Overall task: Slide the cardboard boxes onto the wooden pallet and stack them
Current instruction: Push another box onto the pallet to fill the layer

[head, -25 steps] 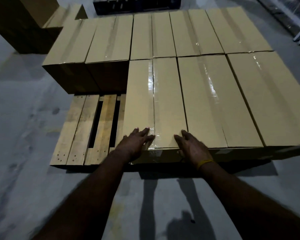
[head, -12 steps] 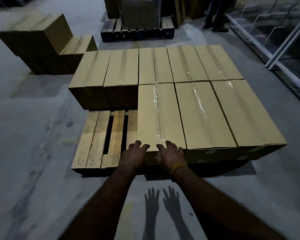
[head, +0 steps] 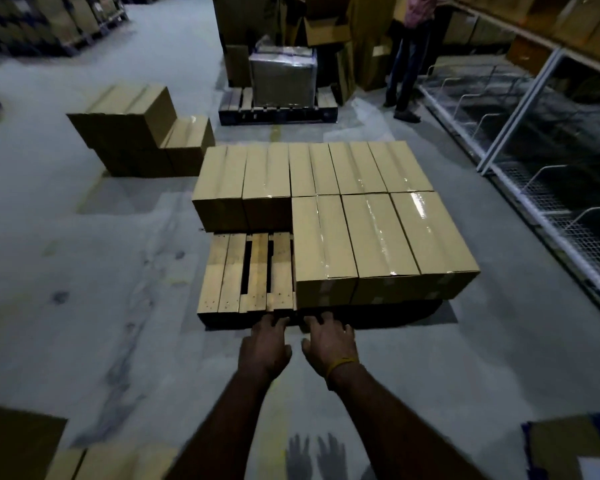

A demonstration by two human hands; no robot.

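Observation:
A wooden pallet (head: 227, 271) lies on the floor ahead, most of it covered by long taped cardboard boxes in two rows. The near row holds three boxes; the leftmost of them (head: 321, 247) borders the bare front-left planks. Behind the bare planks stand two boxes (head: 243, 188) of the back row. My left hand (head: 265, 344) and right hand (head: 328, 341) hover side by side just in front of the pallet's near edge, fingers extended, holding nothing and off the boxes.
A separate stack of boxes (head: 136, 129) stands on the floor at the far left. A dark pallet with a wrapped load (head: 283, 81) is behind, a person (head: 409, 53) beside it. Metal racking (head: 548, 188) runs along the right. More boxes (head: 111, 462) lie near my feet.
Both hands have come off the near end of the leftmost front box and drawn back toward me. The view has pulled back and lifted, showing more of the warehouse.

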